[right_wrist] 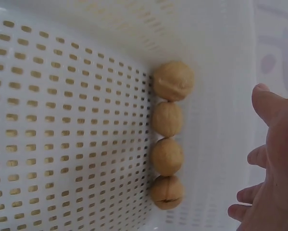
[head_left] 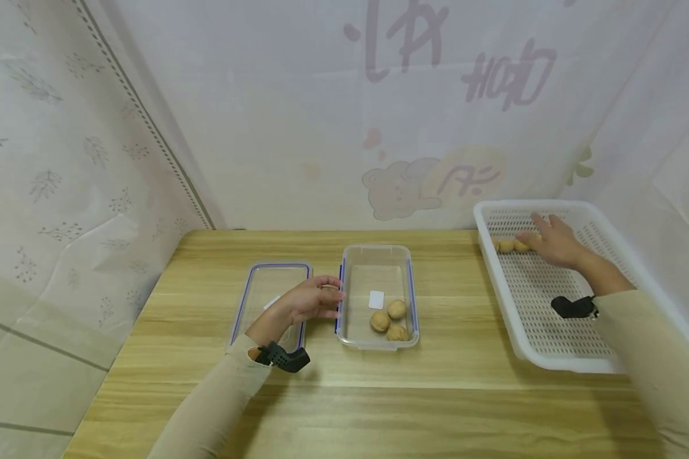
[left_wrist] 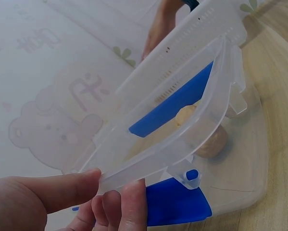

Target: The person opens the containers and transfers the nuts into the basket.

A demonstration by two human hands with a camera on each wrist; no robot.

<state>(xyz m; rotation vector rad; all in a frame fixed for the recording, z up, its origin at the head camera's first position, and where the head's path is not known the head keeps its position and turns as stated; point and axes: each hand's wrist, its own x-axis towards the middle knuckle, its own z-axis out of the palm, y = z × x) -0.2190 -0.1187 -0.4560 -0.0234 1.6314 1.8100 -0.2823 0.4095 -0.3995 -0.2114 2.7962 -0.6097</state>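
My left hand point(head_left: 307, 299) holds the left rim of a clear plastic container point(head_left: 377, 247). In the left wrist view its thumb point(left_wrist: 81, 185) lies on the rim, with fingers point(left_wrist: 134, 197) beside the blue side latch point(left_wrist: 177, 202). Three walnuts point(head_left: 379, 321) sit at the container's near end, around a white label. Over the far part of a white perforated basket point(head_left: 496, 280), my right hand point(head_left: 557, 242) hovers with fingers spread and nothing held. Below it, several walnuts point(right_wrist: 168, 158) stand in a row against the basket wall.
A clear lid point(head_left: 275, 280) with a blue seal lies left of the container, partly under my left forearm. The wooden table point(head_left: 379, 414) meets a printed cloth backdrop point(head_left: 264, 127) at its back edge. High basket walls surround the walnut row.
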